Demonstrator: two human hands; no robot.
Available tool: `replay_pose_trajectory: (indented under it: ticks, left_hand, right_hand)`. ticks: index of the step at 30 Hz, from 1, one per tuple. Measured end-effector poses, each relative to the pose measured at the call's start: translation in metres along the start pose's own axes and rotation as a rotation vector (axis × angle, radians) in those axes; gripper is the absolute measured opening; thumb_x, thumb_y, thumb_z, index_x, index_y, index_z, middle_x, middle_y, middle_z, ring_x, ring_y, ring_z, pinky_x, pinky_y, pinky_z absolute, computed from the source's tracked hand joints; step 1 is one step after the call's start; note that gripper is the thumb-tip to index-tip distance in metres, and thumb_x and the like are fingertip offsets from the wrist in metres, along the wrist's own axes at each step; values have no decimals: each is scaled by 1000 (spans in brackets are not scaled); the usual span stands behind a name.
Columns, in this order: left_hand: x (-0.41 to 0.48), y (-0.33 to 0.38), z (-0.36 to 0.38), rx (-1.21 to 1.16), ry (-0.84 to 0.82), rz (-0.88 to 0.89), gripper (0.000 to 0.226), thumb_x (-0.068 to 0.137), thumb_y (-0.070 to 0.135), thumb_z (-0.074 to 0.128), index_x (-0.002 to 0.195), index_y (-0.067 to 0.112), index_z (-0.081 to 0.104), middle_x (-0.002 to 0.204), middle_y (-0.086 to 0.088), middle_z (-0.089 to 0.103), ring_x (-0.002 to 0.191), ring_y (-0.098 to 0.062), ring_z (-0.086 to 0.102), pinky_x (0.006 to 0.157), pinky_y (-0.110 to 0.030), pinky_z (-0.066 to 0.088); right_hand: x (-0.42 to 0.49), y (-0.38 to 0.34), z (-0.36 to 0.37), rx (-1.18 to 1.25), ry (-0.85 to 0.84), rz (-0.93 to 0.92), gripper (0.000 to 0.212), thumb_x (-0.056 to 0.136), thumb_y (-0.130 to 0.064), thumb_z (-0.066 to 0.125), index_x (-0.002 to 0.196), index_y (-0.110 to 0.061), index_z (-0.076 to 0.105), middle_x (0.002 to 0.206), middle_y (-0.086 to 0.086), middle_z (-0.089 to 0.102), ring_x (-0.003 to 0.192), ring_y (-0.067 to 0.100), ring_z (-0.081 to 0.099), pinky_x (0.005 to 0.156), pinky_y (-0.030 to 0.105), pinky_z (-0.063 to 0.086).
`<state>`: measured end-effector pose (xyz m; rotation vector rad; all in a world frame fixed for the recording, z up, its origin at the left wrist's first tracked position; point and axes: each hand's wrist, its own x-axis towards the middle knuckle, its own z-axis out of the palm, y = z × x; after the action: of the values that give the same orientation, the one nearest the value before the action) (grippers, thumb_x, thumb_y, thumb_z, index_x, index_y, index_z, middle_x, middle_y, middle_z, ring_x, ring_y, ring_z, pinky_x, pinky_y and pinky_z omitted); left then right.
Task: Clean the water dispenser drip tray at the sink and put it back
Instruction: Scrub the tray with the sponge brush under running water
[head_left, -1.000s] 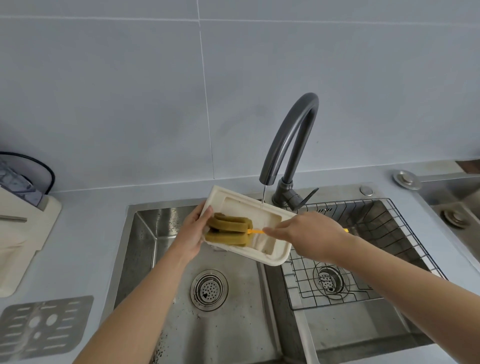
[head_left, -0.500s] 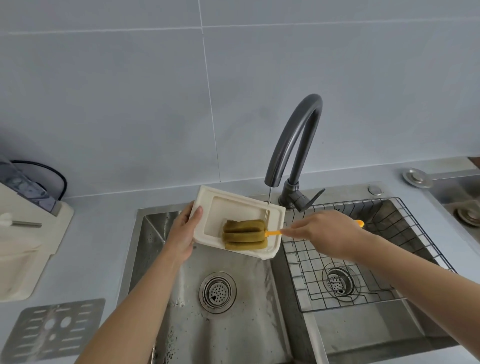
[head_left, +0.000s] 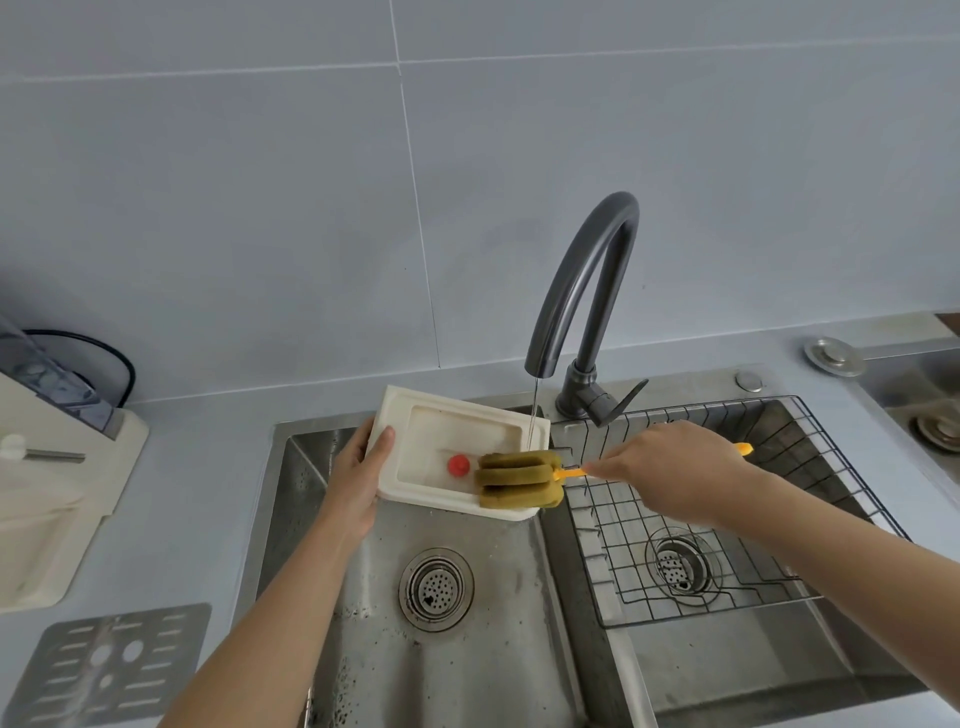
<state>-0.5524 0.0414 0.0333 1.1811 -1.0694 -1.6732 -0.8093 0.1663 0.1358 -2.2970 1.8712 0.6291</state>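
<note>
My left hand (head_left: 358, 478) grips the left end of the cream drip tray (head_left: 452, 436), which is tilted over the left sink basin (head_left: 467, 649). A thin stream of water runs from the dark faucet (head_left: 587, 291) onto the tray's right end. My right hand (head_left: 670, 467) holds the yellow handle of a sponge brush (head_left: 519, 480); its green-brown sponge head lies on the tray's right end, over the near edge. A small red float (head_left: 459, 464) shows inside the tray, just left of the sponge.
A wire rack (head_left: 727, 530) sits in the right basin. The grey metal grille (head_left: 109, 670) of the tray lies on the counter at lower left. The cream water dispenser (head_left: 47, 499) stands at the left edge. A second sink (head_left: 930, 415) is at far right.
The sponge has slid from the tray's left part to its right end, uncovering the red float. The view has shifted a little to the left.
</note>
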Motion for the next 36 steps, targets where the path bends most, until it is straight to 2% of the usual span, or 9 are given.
replay_pose_trajectory:
  ticks: [3,5,8,12,17,23,27,30,36]
  left_hand:
    - [-2,1,-2,7,2,6,26,91,18,47,117,16,53,99,2,63,90,-13,60,63,-19,55]
    - [-4,2,-2,18,-1,-5,25,91,18,47,115,17,53,98,2,63,89,-13,59,65,-23,54]
    - [-6,2,2,53,-5,-54,19,91,21,48,108,21,55,96,0,62,89,-18,59,69,-33,51]
    - [-10,2,17,97,-66,-129,17,90,24,49,106,22,57,95,-3,62,90,-24,58,80,-43,49]
    - [-12,6,40,137,-153,-172,27,91,23,49,115,14,56,95,-5,63,92,-27,59,88,-44,47]
    - [-15,10,63,159,-238,-152,13,92,21,48,90,27,59,90,0,64,81,-18,60,74,-32,50]
    - [-17,11,68,152,-291,-164,14,91,21,49,98,23,61,90,-1,66,83,-19,61,80,-35,50]
    - [-19,9,68,196,-343,-163,15,90,21,51,99,27,61,96,-4,65,89,-22,61,87,-41,49]
    - [-27,6,66,171,-343,-153,17,89,16,50,94,29,61,93,-2,65,86,-20,61,78,-35,50]
  right_hand:
    - [-7,9,-10,114,-10,67,59,92,-2,34,134,-44,39,89,-1,53,97,24,59,71,31,45]
    - [-9,14,-13,115,24,84,54,92,-5,35,129,-43,44,88,0,57,89,24,58,69,32,47]
    - [-12,16,-14,70,91,86,52,92,-6,36,132,-39,39,108,-2,67,94,24,62,75,36,54]
    - [-14,10,-15,36,114,28,65,88,0,35,138,-42,30,132,-13,56,109,25,59,78,33,51]
    - [-15,3,-15,24,126,-43,65,88,-1,37,138,-42,29,129,-12,57,109,26,59,76,33,52]
    - [-19,7,-23,-33,98,-5,60,90,-4,36,141,-36,28,136,-16,51,115,23,55,78,32,47]
    - [-27,12,-25,-72,62,53,63,91,-3,34,144,-35,21,136,-13,51,110,24,57,70,31,44]
    - [-32,13,-23,-66,39,87,65,91,-3,35,144,-38,20,136,-13,52,110,24,58,74,32,47]
    - [-38,17,-12,9,32,136,67,89,-3,33,142,-43,22,132,-10,56,110,23,58,73,31,45]
